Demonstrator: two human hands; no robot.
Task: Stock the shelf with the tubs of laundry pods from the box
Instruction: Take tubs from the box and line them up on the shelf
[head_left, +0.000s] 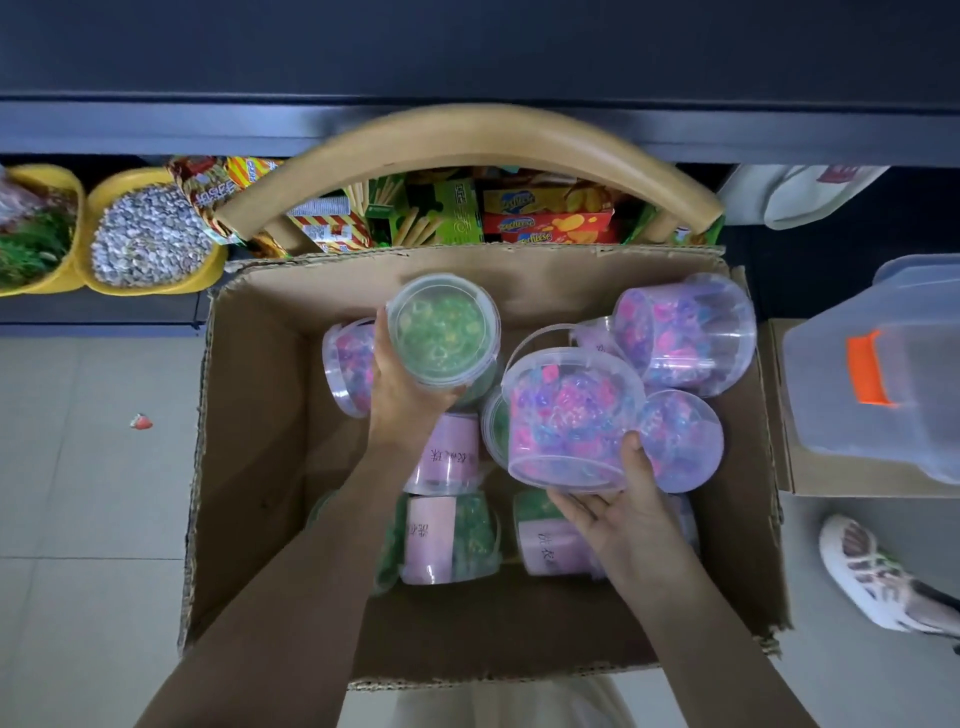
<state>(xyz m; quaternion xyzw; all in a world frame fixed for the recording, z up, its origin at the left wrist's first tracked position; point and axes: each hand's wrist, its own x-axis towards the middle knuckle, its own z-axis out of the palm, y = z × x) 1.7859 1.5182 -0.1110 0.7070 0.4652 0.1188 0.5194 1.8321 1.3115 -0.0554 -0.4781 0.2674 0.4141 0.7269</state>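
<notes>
An open cardboard box (260, 415) sits below me with several clear tubs of laundry pods inside. My left hand (400, 395) grips a tub of green pods (444, 330) from below, lid facing up. My right hand (618, 509) cradles a larger tub of pink and purple pods (571, 415) from underneath, its thin handle raised. More pink tubs (685, 332) lie at the box's right and left (348, 364). Tubs with pink labels (452, 457) lie on their sides at the bottom. The dark shelf (467, 130) runs across the top.
A curved wooden chair back (467, 140) arches behind the box. Snack boxes (545, 218) fill the low shelf. Two yellow bins (150, 234) of goods stand at left. A clear plastic container (883, 384) rests on a box at right. Another person's sandalled foot (872, 571) is nearby.
</notes>
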